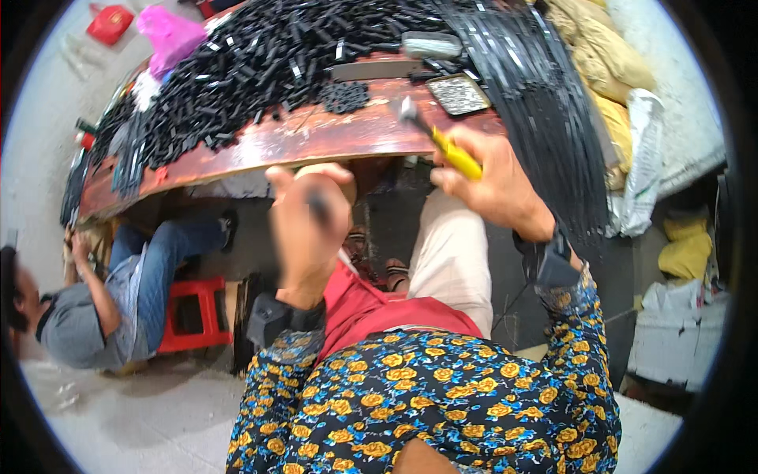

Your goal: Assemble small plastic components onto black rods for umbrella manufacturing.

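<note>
My right hand [499,178] is wrapped round the yellow handle of a small hammer [454,152]. The hammer's dark shaft points up and left, its metal head over the front part of the wooden table [355,139]. My left hand [309,245] is raised just in front of the table's near edge, fingers curled. A blurred dark spot shows at the middle of this hand; what it holds cannot be made out. Straight ahead on the table lie a cluster of small black rings [345,97] and a tray of small silvery parts [459,94].
A large heap of short black pieces [260,55] covers the back. Long black strips [545,103] hang over the table's right side. A flat metal bar [375,71] lies mid-table. A person [103,308] sits by a red stool [193,316] at left; sacks [604,47] stand at right.
</note>
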Demonstrator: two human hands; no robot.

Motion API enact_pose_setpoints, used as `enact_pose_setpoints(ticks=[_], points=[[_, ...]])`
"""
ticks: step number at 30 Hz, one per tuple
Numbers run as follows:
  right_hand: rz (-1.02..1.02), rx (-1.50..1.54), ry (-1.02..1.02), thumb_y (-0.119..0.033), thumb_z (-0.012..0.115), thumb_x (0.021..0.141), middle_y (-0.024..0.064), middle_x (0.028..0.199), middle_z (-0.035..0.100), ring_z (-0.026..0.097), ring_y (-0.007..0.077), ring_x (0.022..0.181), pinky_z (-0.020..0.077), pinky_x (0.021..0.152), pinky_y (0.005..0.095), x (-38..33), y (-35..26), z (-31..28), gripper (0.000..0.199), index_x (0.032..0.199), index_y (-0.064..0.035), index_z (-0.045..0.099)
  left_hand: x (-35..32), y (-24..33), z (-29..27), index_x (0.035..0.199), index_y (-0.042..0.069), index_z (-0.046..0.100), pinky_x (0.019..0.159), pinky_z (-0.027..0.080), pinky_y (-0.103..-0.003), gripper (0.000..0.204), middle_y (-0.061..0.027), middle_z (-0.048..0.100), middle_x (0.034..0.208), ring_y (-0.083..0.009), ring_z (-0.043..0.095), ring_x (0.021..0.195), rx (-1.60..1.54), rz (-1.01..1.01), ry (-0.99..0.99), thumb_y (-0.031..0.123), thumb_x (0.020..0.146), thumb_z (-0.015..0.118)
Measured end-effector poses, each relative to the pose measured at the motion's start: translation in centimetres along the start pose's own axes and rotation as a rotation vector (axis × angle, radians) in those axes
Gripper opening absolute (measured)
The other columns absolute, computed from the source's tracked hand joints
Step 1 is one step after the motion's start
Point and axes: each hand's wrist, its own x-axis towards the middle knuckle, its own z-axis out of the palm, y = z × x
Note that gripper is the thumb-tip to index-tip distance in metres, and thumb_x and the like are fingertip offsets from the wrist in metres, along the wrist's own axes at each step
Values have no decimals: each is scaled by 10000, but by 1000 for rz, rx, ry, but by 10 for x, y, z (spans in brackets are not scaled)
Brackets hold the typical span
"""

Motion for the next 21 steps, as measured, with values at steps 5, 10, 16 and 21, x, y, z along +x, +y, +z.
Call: enact_pose_setpoints(ticks=[5,10,16,21], points=[[271,201,158,-112,688,737,121,749,641,622,211,700,495,666,330,52,78,-33,244,933,31,663,-4,7,-15,1024,36,547,533,333,-293,491,-53,500,621,-140,405,541,-224,60,-171,486,1051,354],[492,-220,242,-109,649,758,297,891,696,704,399,883,546,789,441,78,133,-32,288,979,67,704,-3,1,-17,907,14,506,571,336,-318,420,-89,486,757,-173,430,613,-208,145,-268,400,1024,389],[544,-486,184,-110,618,820,306,1016,683,670,449,985,525,866,506,100,118,-11,293,1068,32,685,-5,-7,-14,973,-39,632,632,421,-289,522,-74,531,831,-162,536,699,-30,185,-264,471,1014,530],[525,-542,144,-120,617,830,304,1000,685,670,455,973,527,851,514,100,113,-14,272,1049,27,683,-8,-5,-2,943,-13,559,687,472,-342,586,-82,547,819,-195,556,718,143,114,-247,570,975,509]])
